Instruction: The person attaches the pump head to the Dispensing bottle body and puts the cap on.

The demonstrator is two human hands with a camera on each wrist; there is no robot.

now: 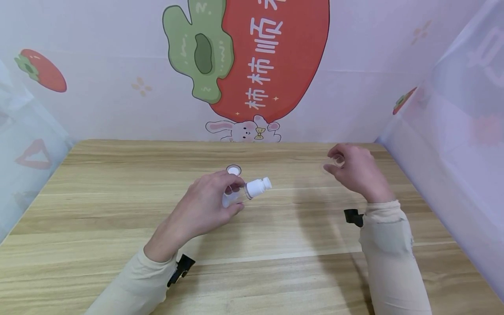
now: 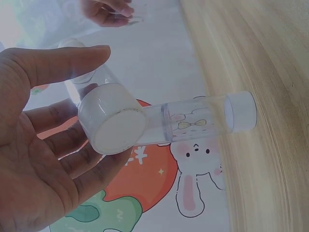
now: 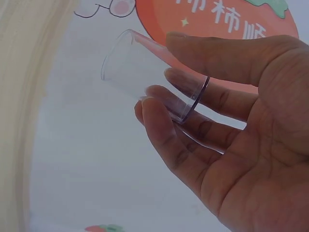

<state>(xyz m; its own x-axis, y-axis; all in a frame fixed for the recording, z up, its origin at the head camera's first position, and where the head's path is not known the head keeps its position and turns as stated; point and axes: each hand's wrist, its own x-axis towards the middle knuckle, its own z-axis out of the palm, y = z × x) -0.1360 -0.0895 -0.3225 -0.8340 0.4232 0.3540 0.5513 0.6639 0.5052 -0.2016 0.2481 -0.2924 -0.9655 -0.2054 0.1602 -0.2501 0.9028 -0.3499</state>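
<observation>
My left hand [image 1: 208,197] holds a small clear bottle with white ends [image 1: 256,188] between thumb and fingers. It is tilted, its narrower white tip pointing right. In the left wrist view, its round white base [image 2: 120,128] faces the camera. Just beyond this hand, a clear tube with a white bottom [image 2: 241,111] stands on the table; the head view shows its round top [image 1: 233,169]. Over the right side of the table, my right hand [image 1: 356,168] pinches a small clear plastic cup [image 3: 140,63]. Thumb and fingertips grip one end; the other end points away from the palm.
The wooden table [image 1: 275,275] spreads under both hands. A white printed cloth [image 1: 106,109] with a large red fruit and a rabbit hangs behind it. Similar sheets close off the left and right sides.
</observation>
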